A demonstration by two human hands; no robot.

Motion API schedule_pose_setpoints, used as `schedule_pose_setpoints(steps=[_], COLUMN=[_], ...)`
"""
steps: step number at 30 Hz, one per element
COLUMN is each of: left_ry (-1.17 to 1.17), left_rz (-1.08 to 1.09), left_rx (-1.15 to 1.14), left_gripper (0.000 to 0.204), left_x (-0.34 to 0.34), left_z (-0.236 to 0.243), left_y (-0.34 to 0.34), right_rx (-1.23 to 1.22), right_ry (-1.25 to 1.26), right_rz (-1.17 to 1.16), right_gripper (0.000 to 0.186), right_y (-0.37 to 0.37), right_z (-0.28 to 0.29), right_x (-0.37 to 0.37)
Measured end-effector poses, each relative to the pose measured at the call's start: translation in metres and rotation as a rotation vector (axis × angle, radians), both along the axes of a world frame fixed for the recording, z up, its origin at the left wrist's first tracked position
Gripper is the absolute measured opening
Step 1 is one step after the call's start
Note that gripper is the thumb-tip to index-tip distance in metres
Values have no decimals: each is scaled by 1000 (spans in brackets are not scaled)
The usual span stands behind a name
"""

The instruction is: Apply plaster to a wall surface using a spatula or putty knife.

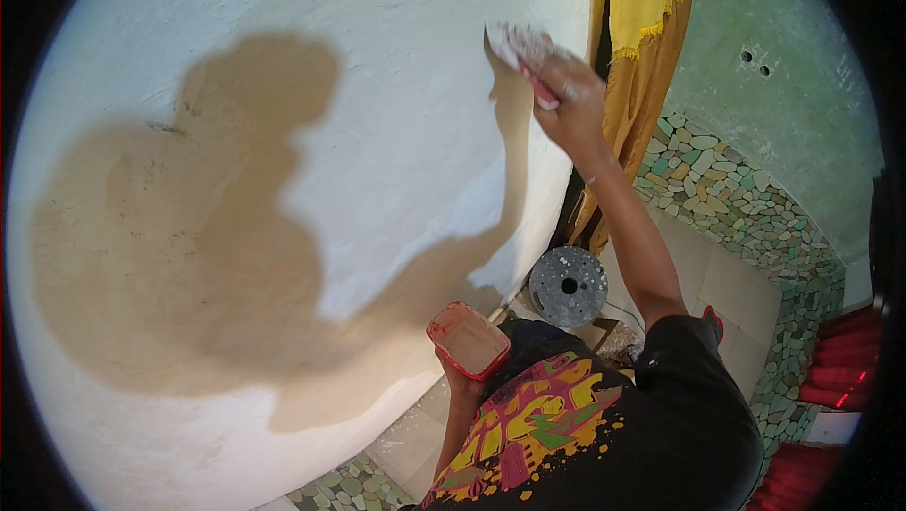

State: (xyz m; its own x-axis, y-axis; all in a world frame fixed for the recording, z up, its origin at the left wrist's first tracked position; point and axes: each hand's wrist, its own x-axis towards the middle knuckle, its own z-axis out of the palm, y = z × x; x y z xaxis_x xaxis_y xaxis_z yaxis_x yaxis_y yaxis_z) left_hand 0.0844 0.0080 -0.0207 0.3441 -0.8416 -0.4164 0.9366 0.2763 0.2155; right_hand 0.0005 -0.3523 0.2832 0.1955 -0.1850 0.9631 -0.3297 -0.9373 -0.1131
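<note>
My right hand [574, 100], smeared with white, is raised to the upper right part of the pale wall [406, 134]. Its fingers close round the red handle of a putty knife [543, 91], whose whitish blade points up and left at the wall surface. Whether the blade touches the wall I cannot tell. Low down by my body, my left hand [457, 379] grips a red-rimmed rectangular tub [460, 305] from below. Inside the tub is a pale, smooth-looking paste. Most of the left fingers are hidden under it.
Beside the wall's right edge hangs a yellow and brown curtain [642, 77]. A grey speckled round object with a centre hole [569, 286] stands on the tiled floor [741, 294]. Farther right is a green wall [774, 105] above a pebble-stone band [717, 176]. Red fabric [838, 360] hangs at the right.
</note>
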Motion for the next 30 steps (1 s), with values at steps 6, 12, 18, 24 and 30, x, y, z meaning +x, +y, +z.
schedule_pose_setpoints(steps=[6, 12, 18, 24, 30], left_ry=[17, -2, 0, 11, -20], left_rz=[-61, -133, -132, -201, -240], left_rx=[6, -17, -39, -115, -160], left_gripper=[55, 57, 60, 56, 62], left_x=[7, 8, 6, 5, 1], left_z=[-1, 7, -3, 26, 44], left_y=[-4, -5, -1, -13, -21], right_rx=[125, -123, -152, 184, 265], right_ry=[278, 109, 81, 462, 69], right_rz=[79, -4, 22, 44, 94], right_gripper=[57, 49, 46, 44, 40], right_y=[6, -18, -46, -8, 8], right_z=[-24, 30, -7, -95, -8], right_x=[-36, -34, -5, -67, -44])
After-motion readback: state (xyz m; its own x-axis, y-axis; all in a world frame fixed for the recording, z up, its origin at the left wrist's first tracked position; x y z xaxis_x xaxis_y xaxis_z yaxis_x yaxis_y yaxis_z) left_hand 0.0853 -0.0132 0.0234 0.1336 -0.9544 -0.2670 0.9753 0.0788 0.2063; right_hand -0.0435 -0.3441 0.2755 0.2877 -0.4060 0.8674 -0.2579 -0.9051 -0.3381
